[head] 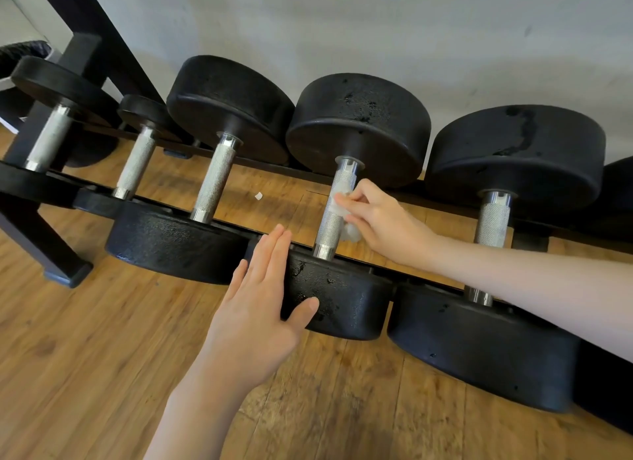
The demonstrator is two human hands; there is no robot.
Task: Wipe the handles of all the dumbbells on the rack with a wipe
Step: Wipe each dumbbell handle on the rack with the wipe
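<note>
Several black dumbbells with knurled steel handles lie across a low black rack (428,274). My right hand (380,220) pinches a crumpled white wipe (337,204) and presses it around the upper part of the middle dumbbell's handle (330,232). My left hand (260,302) lies flat with straight fingers against the near head (346,305) of that same dumbbell, thumb on its front face. Bare handles show to the left (215,182), far left (135,163) and right (493,223).
The rack stands on a wooden floor (102,374) against a pale wall (376,24). A small white scrap (258,196) lies on the floor under the rack. A black rack foot (65,271) juts out at left. A dark bin (24,54) sits at the far left.
</note>
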